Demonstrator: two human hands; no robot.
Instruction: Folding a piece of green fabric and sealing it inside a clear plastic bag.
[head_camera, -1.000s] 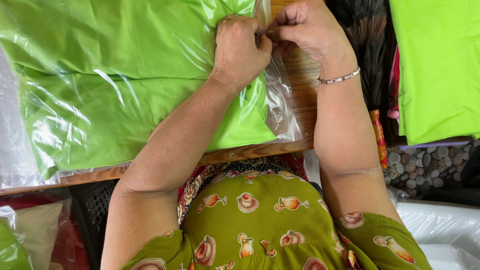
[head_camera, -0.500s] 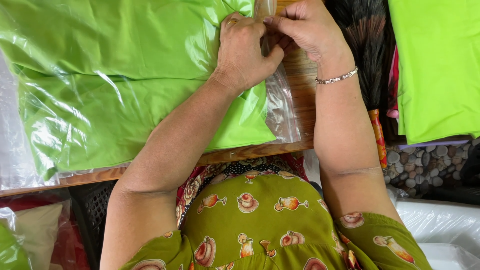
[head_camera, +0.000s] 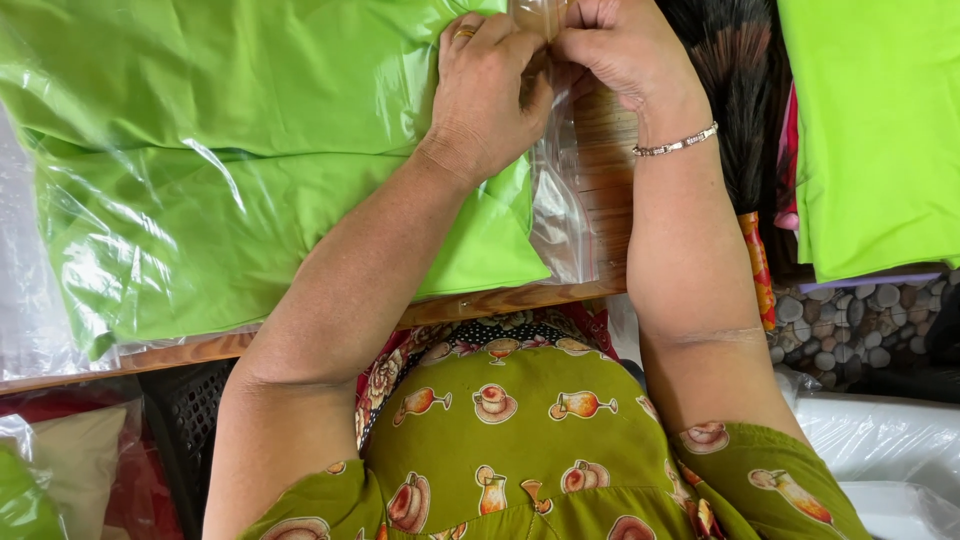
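Bright green folded cloth (head_camera: 250, 170) lies in a clear plastic bag (head_camera: 560, 200); near, an olive dress (head_camera: 540, 450) patterned with cups and jugs; right, lime fabric (head_camera: 870, 130).

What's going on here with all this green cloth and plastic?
A person at a wooden table is working both hands at the open end of a clear plastic bag holding folded green cloth. The left hand and right hand pinch the bag's edge together at the top. More green cloth lies to the right, beside a dark broom.
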